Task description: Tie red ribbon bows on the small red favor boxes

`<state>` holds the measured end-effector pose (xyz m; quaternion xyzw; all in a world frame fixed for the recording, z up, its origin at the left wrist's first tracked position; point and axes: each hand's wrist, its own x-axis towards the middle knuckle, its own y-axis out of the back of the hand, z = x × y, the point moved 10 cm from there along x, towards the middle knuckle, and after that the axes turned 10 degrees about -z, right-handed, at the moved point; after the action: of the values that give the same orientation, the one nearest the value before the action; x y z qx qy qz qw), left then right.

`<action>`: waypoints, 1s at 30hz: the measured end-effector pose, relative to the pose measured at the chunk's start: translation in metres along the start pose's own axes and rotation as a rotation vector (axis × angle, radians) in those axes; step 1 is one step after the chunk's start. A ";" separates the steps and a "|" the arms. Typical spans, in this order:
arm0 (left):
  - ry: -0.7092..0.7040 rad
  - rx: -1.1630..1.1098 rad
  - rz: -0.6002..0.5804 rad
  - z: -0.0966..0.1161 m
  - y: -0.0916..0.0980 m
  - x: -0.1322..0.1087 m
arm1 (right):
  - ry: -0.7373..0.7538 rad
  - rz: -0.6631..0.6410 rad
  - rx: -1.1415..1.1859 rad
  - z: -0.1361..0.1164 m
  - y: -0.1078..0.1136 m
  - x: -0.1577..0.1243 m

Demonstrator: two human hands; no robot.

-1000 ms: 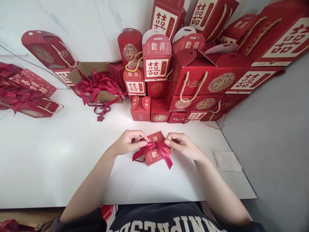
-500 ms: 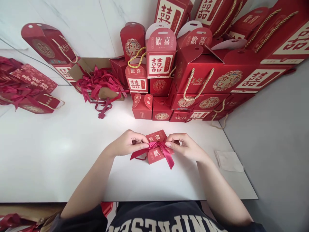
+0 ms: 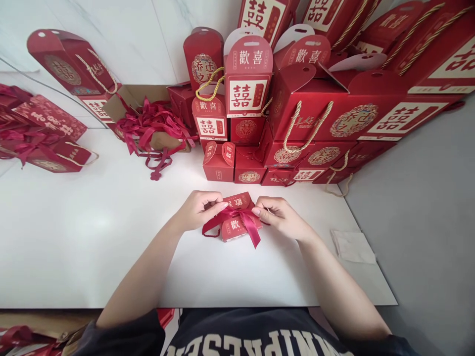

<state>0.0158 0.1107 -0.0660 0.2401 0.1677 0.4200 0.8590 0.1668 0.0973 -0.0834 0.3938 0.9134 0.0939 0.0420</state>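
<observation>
Left grip (image 3: 196,210) and right grip (image 3: 282,217) are both on the worktop (image 3: 92,237), fingertips turned toward each other. The box (image 3: 234,228), small and red with gold characters, lies flat directly between the grips and touches both. A ribbon (image 3: 237,213) crosses its top in a bow: the knot is midway between the grips, one tail runs toward the body from the right grip's side, and one loop and tail hang off below the left grip. The left grip pinches the ribbon's left loop between thumb and forefinger. The right grip pinches the right loop the same way, its other fingers curled under. Neither grip is on the box walls, so the box rests on the worktop by its own weight. Judgement: the step in hand is drawing the bow tight and dressing its loops. A further pull calls for equal outward tension from both grips, so the knot stays centred and the light box does not slide or tip. Beyond the grips is a stack of gift boxes (image 3: 260,99). Beyond and left of the left grip is a ribbon pile (image 3: 152,123) in a carton. Just right of the right grip lies a white sheet (image 3: 352,246).
</observation>
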 end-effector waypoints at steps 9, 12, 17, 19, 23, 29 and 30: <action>-0.003 -0.036 0.012 -0.008 0.002 -0.002 | 0.027 0.057 -0.094 0.004 0.008 0.001; 0.014 -0.081 0.020 -0.010 0.003 -0.001 | -0.005 0.040 0.043 0.016 0.008 0.005; 0.041 -0.129 0.020 -0.012 0.006 -0.006 | -0.050 0.280 -0.045 0.010 0.033 -0.014; 0.044 -0.159 -0.003 -0.013 0.006 -0.008 | -0.218 0.346 -0.174 0.014 0.036 -0.031; 0.089 -0.241 -0.099 -0.018 -0.002 -0.010 | -0.409 0.105 -0.111 0.032 -0.008 -0.046; 0.168 -0.214 0.038 -0.029 0.006 -0.014 | -0.197 0.051 0.123 0.030 -0.038 -0.035; 0.191 -0.189 0.078 -0.031 0.009 -0.016 | -0.165 0.044 0.112 0.027 -0.037 -0.033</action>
<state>-0.0142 0.1110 -0.0852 0.1233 0.1988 0.4881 0.8408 0.1673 0.0520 -0.1177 0.4221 0.9017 0.0111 0.0929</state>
